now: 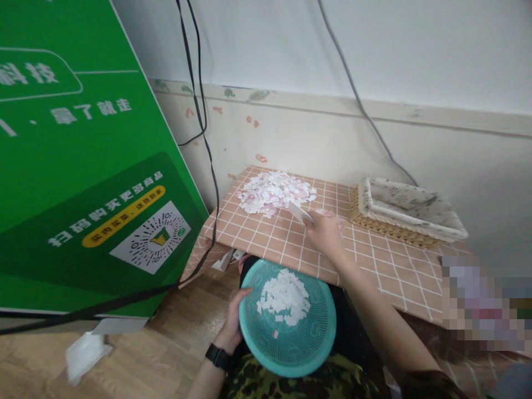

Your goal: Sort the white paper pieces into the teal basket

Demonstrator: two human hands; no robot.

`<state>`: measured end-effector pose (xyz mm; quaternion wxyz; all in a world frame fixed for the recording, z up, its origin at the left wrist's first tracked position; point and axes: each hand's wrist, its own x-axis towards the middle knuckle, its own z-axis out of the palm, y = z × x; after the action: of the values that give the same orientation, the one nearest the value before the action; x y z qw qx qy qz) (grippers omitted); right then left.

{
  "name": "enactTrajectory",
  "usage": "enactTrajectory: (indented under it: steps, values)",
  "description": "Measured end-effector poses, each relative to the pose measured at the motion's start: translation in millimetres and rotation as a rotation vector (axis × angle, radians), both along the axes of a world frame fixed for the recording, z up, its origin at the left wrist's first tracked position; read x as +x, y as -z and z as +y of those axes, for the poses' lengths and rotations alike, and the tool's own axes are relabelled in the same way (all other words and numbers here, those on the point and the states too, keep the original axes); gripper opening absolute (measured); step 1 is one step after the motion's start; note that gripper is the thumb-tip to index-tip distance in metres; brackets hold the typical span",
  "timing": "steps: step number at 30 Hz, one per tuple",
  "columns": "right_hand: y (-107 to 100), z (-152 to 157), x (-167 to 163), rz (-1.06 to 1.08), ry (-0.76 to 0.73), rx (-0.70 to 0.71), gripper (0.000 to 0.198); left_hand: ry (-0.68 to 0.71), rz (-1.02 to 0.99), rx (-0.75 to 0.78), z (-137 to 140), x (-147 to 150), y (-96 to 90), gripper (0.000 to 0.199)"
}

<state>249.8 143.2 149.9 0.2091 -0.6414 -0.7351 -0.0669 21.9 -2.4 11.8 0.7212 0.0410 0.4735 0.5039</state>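
Note:
A green plastic sieve basket (307, 346) rests in my lap with a heap of white paper scraps (286, 296) inside. My left hand (235, 310) grips its left rim, thumb over the edge. Over the table, my right hand (326, 233) is closed on a flat white card-like piece (299, 212), whose far end reaches the right edge of a larger pile of white and pinkish paper scraps (274, 191). A few scraps lie just beyond my right knuckles. The fingertips of my right hand are partly hidden.
A brown checked tablecloth (374, 271) covers the table against the wall. On its right stands a cloth-lined wicker basket (407, 213). A large green sign board (83, 166) rises at left, with black cables (210, 160) hanging before it. A white plastic bag (86, 354) lies on the floor.

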Motion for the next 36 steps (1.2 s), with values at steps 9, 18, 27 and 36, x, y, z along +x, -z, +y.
enactTrajectory:
  steps: [9, 18, 27, 36]
  values:
    - [-3.9, 0.8, -6.3, -0.002, -0.115, -0.072, 0.024, 0.027, -0.013, 0.055, 1.0, 5.1, 11.6, 0.021]
    - [-1.0, 0.8, -10.1, 0.069, -0.189, -0.082, 0.025, 0.009, -0.006, 0.037, 1.8, -2.1, 13.6, 0.021]
    - [2.4, -8.3, -6.9, 0.200, -0.288, -0.058, 0.025, 0.024, -0.025, 0.077, 0.7, -3.6, 20.9, 0.024]
    - [-0.1, -4.5, -14.6, 0.228, -0.367, -0.135, 0.026, 0.024, -0.029, 0.075, 0.8, -3.8, 21.4, 0.025]
